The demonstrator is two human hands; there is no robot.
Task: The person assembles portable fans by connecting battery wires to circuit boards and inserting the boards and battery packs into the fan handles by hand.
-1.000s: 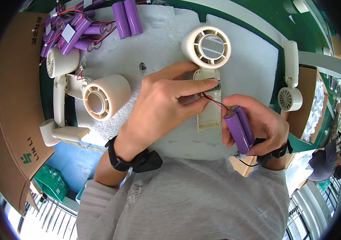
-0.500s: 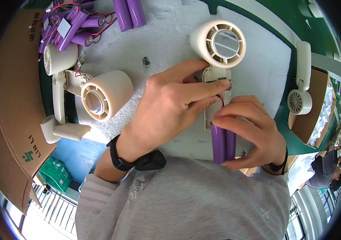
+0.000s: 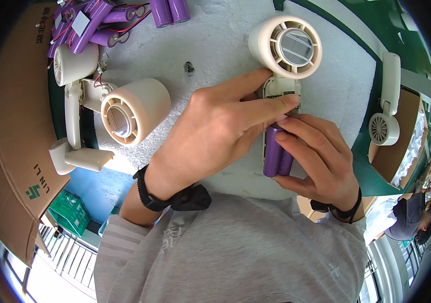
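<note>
Overlapping the open handle point(image 3: 282, 87) of a cream fan point(image 3: 267, 45), a purple battery pair point(image 3: 274, 156) was pinched between the thumb and fingers of the right hand point(image 3: 321, 156), just to that hand's left and below the fingertips of the left hand point(image 3: 220, 118). The left hand's index finger was stretched across the handle's upper part, while whether anything was pinched beneath it could not be told. White foam point(image 3: 215, 45) was spread under both hands, with a second cream cylinder point(image 3: 144, 111) seen left of the left hand and heaped purple cells point(image 3: 93, 29) farther beyond it.
</note>
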